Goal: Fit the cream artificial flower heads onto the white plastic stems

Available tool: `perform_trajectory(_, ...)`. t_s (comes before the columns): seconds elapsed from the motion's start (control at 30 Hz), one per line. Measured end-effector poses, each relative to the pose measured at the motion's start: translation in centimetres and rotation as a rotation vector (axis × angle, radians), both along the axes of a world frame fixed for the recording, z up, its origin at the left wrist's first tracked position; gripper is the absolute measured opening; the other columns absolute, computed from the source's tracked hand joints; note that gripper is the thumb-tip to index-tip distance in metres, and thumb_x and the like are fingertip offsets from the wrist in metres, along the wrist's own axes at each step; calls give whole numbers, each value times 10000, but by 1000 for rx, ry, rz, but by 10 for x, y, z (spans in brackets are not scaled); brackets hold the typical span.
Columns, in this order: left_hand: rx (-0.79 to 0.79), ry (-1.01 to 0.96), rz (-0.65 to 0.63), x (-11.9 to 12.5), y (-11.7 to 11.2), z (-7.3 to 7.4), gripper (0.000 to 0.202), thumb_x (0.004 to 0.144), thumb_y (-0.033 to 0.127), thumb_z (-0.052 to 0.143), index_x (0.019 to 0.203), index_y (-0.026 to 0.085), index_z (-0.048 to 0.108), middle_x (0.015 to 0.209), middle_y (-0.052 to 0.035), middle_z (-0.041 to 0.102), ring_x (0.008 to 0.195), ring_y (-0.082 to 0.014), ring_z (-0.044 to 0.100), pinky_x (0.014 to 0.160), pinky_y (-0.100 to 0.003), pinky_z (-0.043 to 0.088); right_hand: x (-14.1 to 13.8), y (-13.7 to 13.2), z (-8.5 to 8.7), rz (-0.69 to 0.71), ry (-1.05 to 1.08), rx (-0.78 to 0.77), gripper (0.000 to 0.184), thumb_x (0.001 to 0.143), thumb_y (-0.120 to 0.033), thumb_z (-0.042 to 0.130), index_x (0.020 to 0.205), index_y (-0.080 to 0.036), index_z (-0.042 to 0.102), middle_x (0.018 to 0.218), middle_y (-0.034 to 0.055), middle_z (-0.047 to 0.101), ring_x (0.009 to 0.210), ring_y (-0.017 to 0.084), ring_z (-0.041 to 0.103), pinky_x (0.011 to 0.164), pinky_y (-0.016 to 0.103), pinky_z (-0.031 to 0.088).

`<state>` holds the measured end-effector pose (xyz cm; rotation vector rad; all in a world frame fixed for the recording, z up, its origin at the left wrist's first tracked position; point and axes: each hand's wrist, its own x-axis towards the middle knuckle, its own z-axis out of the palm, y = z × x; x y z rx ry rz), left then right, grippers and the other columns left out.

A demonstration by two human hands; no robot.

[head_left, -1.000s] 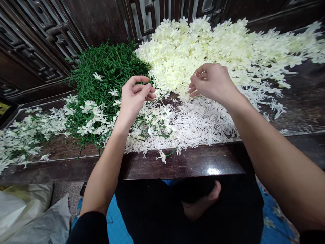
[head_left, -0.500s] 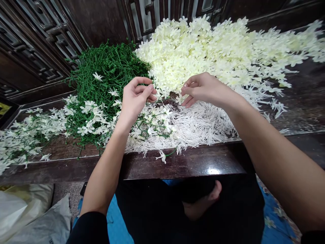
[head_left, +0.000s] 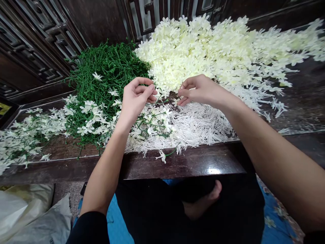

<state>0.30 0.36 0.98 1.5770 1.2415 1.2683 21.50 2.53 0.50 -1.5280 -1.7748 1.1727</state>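
1. Your left hand [head_left: 135,98] is curled, thumb against forefinger, beside the heaped green stems [head_left: 109,64]; whether it holds anything is unclear.
2. Your right hand [head_left: 199,89] is narrowly pinched, before the cream blossoms [head_left: 188,54]; its contents cannot be told.
3. White filaments [head_left: 203,122] lie nearer you, on the dark bench [head_left: 182,166].

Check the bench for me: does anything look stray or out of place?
Two strays stand out. A white flower lies by itself high on the green stem pile, and a stemmed flower rests on the bench's front rail, off the main piles.
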Motion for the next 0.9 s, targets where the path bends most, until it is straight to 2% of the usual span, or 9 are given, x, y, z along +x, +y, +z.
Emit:
perform_trajectory(0.2, 0, 2, 0, 0, -1, 0, 62, 884, 121, 618, 879, 174, 585, 679, 12, 684, 560, -70, 652, 566, -167, 569, -2, 0, -1, 40, -13, -15, 135, 875, -284, 694, 791, -197, 636, 818, 87, 746, 813, 250, 759, 872, 463, 603)
perform_trajectory(0.33, 1, 4, 4, 0, -1, 0, 57, 886, 129, 619, 880, 177, 591, 682, 11, 690, 566, -72, 653, 572, -170, 572, 0, 4, -7, 92, 74, 8, 197, 799, -350, 771, 757, -205, 646, 820, 80, 744, 775, 238, 753, 787, 410, 633)
perform_trajectory(0.4, 1, 8, 4, 0, -1, 0, 60, 890, 119, 605, 881, 177, 594, 684, 7, 690, 570, -76, 654, 576, -174, 573, 1, 6, -10, 107, 105, 38, 214, 763, -366, 802, 735, -206, 663, 784, 75, 734, 733, 240, 739, 746, 426, 630)
perform_trajectory(0.57, 37, 74, -13, -3, 0, -2, 36, 903, 163, 618, 913, 186, 591, 724, 2, 694, 594, -80, 666, 610, -184, 582, 0, 6, -11, 62, -16, 204, 170, 713, -237, 829, 629, -212, 683, 643, 56, 685, 676, 265, 685, 723, 497, 580)
perform_trajectory(0.7, 40, 90, -11, -3, 0, -2, 39, 904, 176, 628, 911, 184, 590, 727, 1, 690, 599, -79, 667, 601, -178, 574, -2, 4, -16, 156, -84, 375, 159, 701, -194, 798, 594, -236, 688, 658, 22, 699, 695, 233, 672, 777, 492, 578)
perform_trajectory(0.9, 26, 67, -5, -1, -2, 0, 29, 900, 163, 615, 908, 180, 593, 722, -2, 694, 591, -79, 661, 592, -185, 577, -9, 0, -24, 221, -180, 401, 201, 720, -76, 667, 585, -225, 658, 695, 27, 703, 588, 173, 625, 689, 473, 575)
